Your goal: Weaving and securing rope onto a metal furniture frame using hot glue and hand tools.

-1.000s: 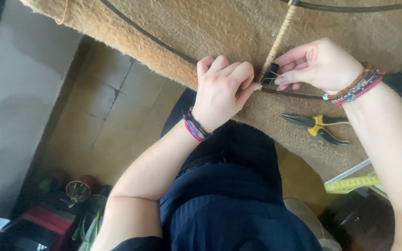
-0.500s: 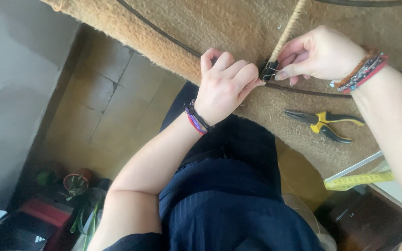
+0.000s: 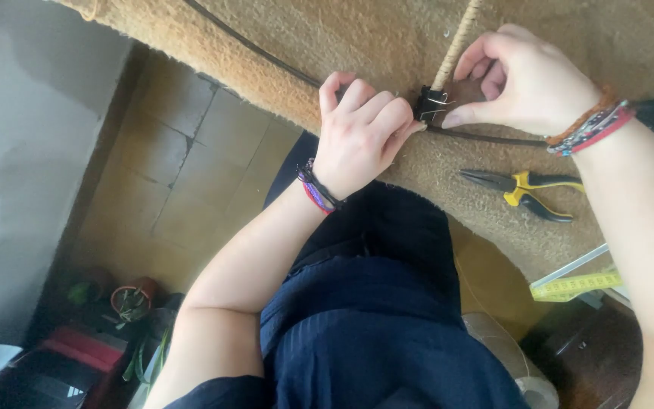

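On the tan fibre mat (image 3: 584,38), both hands meet at a small black binder clip (image 3: 431,104).

Clip sits where the rope-wrapped spoke (image 3: 457,44) joins the dark wire hoop (image 3: 266,54). Left hand (image 3: 361,132) is curled, fingertips touching the clip; right hand (image 3: 520,79) pinches it narrowly. Yellow-handled pliers (image 3: 520,189) lie near, with yellow tape measure (image 3: 577,285) farther out.

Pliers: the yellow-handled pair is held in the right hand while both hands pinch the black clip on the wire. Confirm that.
Not quite. In the head view the yellow-handled pliers lie loose on the brown mat, below the right hand. Both hands, the left hand too, do pinch at the black clip on the wire.
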